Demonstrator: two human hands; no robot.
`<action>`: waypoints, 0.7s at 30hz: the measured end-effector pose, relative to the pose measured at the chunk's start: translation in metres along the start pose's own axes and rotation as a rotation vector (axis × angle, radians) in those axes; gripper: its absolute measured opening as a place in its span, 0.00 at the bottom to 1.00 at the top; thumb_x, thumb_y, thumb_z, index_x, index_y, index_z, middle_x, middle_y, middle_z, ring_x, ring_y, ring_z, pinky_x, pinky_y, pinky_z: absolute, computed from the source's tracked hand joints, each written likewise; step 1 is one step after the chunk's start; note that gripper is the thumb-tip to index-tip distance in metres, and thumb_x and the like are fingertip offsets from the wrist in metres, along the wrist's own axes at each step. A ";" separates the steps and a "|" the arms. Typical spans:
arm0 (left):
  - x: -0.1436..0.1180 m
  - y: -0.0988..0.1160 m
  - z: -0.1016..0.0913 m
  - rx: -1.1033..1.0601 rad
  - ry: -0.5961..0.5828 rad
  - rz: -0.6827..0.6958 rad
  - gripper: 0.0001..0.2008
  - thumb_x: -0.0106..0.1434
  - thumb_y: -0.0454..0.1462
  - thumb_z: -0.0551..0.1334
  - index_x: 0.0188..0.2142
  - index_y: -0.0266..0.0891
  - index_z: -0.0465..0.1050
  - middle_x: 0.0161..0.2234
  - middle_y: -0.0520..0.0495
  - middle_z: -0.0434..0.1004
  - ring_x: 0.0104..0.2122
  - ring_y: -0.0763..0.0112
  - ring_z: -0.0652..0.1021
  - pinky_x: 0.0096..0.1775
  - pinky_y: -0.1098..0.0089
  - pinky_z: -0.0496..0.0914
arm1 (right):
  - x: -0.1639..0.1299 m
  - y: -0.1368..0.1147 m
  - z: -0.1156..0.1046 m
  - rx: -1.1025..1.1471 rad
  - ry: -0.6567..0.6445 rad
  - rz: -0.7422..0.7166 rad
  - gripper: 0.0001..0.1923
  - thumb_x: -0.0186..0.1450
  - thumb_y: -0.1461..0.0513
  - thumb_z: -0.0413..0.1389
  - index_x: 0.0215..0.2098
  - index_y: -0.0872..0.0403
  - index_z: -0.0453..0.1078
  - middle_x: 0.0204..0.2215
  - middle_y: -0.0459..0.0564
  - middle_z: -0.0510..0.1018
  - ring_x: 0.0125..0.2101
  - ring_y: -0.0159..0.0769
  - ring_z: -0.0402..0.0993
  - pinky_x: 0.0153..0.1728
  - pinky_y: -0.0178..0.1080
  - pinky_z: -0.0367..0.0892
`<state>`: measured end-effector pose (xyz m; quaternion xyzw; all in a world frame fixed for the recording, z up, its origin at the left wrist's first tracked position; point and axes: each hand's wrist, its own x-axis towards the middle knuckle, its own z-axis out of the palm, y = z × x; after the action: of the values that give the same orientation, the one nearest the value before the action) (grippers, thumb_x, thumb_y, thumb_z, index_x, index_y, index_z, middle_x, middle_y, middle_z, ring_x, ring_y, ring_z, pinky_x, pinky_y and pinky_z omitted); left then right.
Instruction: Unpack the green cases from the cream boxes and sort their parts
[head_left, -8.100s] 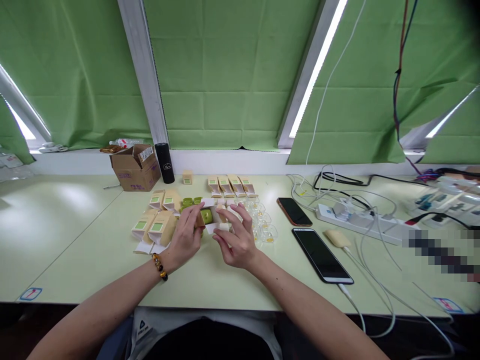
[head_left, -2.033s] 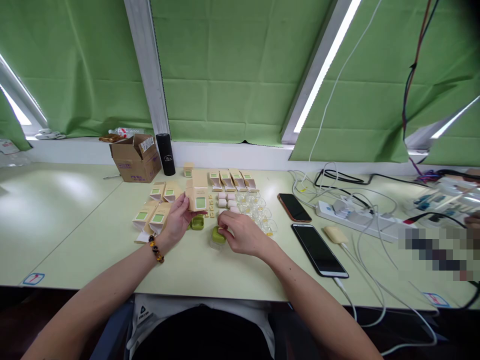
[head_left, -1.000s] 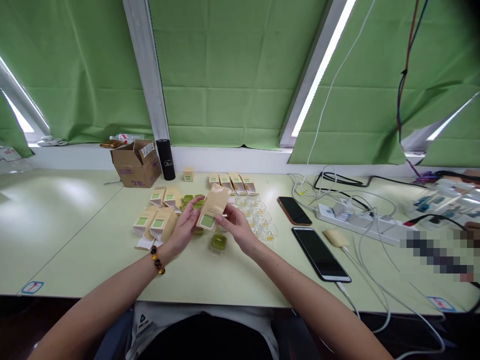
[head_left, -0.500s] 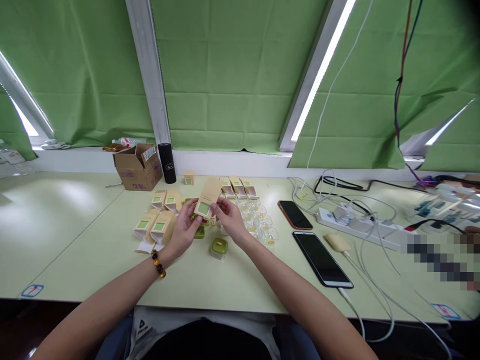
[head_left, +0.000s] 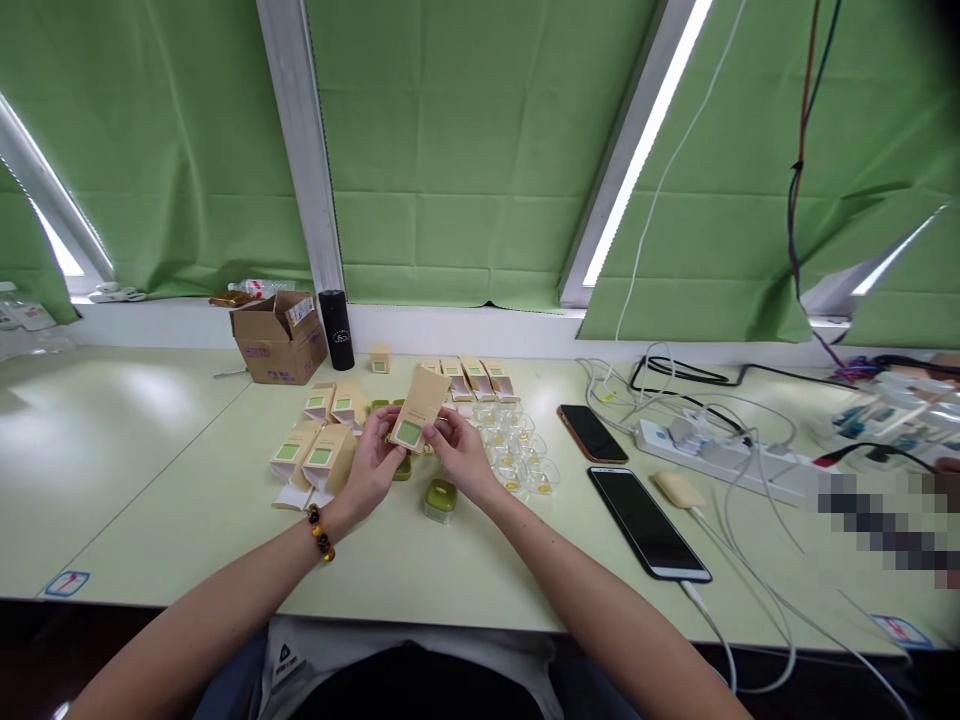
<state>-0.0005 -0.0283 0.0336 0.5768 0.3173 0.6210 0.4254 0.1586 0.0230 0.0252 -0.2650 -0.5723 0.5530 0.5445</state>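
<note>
A flat tan paper box [head_left: 422, 405] with a green window is held up between both hands over the table. My left hand [head_left: 373, 455] grips its left edge, fingers behind it and thumb near the lower end. On the other side, my right hand [head_left: 459, 452] pinches the lower right edge. Just below the hands stands a small clear container with a green lid [head_left: 440, 500]. More green lids [head_left: 403, 468] show partly behind my left hand. To the right of my right hand, several clear plastic cups [head_left: 517, 450] with yellow spots stand in rows.
Several opened tan boxes [head_left: 328, 455] stand at left, and more tan boxes [head_left: 476, 378] lie behind the cups. A cardboard carton [head_left: 279, 340] and black bottle [head_left: 336, 330] stand at the back. Two phones [head_left: 649, 525], a power strip [head_left: 720, 458] and loose cables occupy the right.
The held tan box has tilted slightly and sits a little lower in view. Both hands keep their hold on it, and the view has shifted a little.
</note>
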 end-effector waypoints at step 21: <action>-0.006 -0.006 -0.004 0.249 0.057 0.099 0.24 0.66 0.40 0.70 0.61 0.43 0.75 0.58 0.39 0.77 0.57 0.51 0.76 0.61 0.56 0.69 | -0.002 -0.014 -0.002 0.059 0.105 0.102 0.35 0.52 0.38 0.72 0.45 0.50 0.71 0.23 0.42 0.80 0.20 0.31 0.67 0.23 0.35 0.64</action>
<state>-0.0040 -0.0306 0.0253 0.6221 0.3749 0.6134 0.3102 0.1646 0.0183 0.0368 -0.3063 -0.5121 0.5822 0.5523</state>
